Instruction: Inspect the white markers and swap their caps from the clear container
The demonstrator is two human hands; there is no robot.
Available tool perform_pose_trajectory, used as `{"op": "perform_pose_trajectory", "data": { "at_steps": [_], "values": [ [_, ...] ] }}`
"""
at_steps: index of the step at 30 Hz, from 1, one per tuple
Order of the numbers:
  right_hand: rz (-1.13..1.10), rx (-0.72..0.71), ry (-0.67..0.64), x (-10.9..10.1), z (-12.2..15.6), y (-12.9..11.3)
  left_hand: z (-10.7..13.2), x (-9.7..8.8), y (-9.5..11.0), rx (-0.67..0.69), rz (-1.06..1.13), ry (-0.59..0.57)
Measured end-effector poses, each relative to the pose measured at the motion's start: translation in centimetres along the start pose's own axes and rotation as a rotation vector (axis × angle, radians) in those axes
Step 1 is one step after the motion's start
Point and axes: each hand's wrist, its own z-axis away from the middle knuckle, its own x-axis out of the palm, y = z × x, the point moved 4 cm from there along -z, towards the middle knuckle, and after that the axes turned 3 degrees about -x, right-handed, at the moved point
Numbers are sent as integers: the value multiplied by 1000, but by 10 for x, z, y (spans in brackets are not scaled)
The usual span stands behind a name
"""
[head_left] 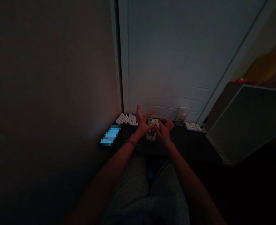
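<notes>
The room is dim. My left hand (143, 122) is spread open, fingers apart, just left of a small clear pack of markers (151, 129) lying on a dark low surface (187, 142). My right hand (164, 128) has its fingers curled on the right side of that pack, with a band on its wrist. A row of white markers (127, 119) lies behind my left hand against the door. Both forearms reach forward over my striped trousers.
A lit phone screen (110, 135) lies at the left end of the surface. A clear container (182, 115) and a small flat packet (193, 126) sit near the white door (175, 56). A grey cabinet (243, 122) stands at right, a bare wall at left.
</notes>
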Motion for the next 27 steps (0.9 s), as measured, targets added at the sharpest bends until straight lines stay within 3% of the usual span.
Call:
{"op": "perform_pose_trajectory", "data": {
  "at_steps": [2, 5, 8, 11, 12, 15, 20, 27],
  "values": [
    [-77, 60, 93, 8, -7, 29, -16, 15, -42, -28, -130, -30],
    [-151, 268, 158, 21, -9, 84, -29, 31, -104, -196, -193, 3],
    [-202, 486, 25, 48, -3, 128, -33, 44, -148, -371, -38, -58],
    [-250, 587, -76, 80, 3, 147, -35, 56, -174, -576, 190, -176],
    [-272, 650, -89, 90, 7, 150, -36, 59, -179, -593, 235, -224],
    [-332, 729, -94, 107, 14, 151, -40, 59, -186, -518, 211, -153],
    [-452, 741, -110, 110, 15, 141, -36, 62, -180, -361, 201, -108],
    [-772, 516, -236, 98, -5, 125, -43, 54, -146, -96, 243, -162]
  ]
}}
